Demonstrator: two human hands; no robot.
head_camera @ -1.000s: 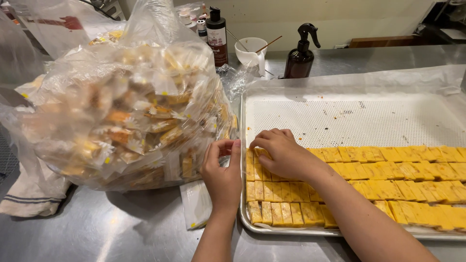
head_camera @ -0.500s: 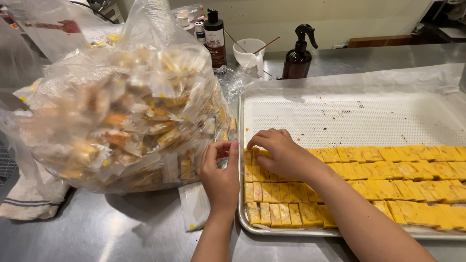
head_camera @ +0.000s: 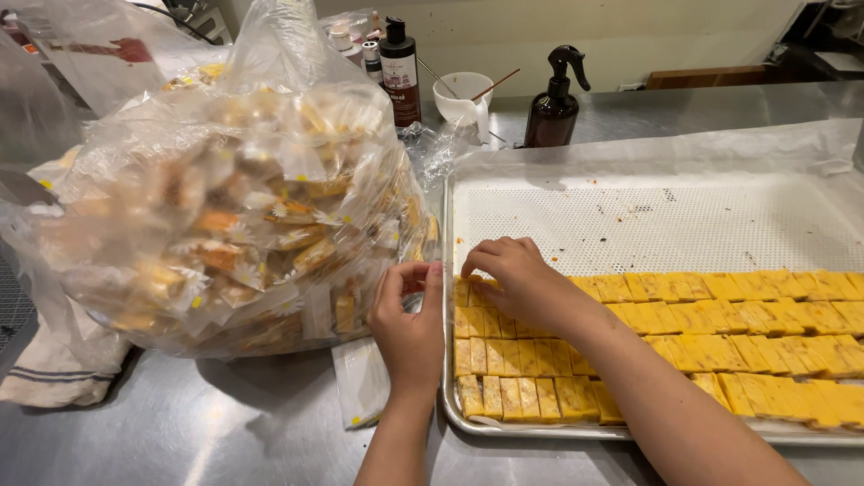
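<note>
Bars filled the tray; our right hand pinched a corner bar, our left hand curled loose beside the bag.

The bag sits left of the tray, bars filling the tray's near half.

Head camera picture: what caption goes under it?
Two hands pick at yellow bars on a tray beside a big bag.

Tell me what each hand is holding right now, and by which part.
The right hand pinches a yellow bar at the tray's top-left row, by its upper end. The left hand curls beside the tray rim; whether it holds anything cannot be told.
</note>
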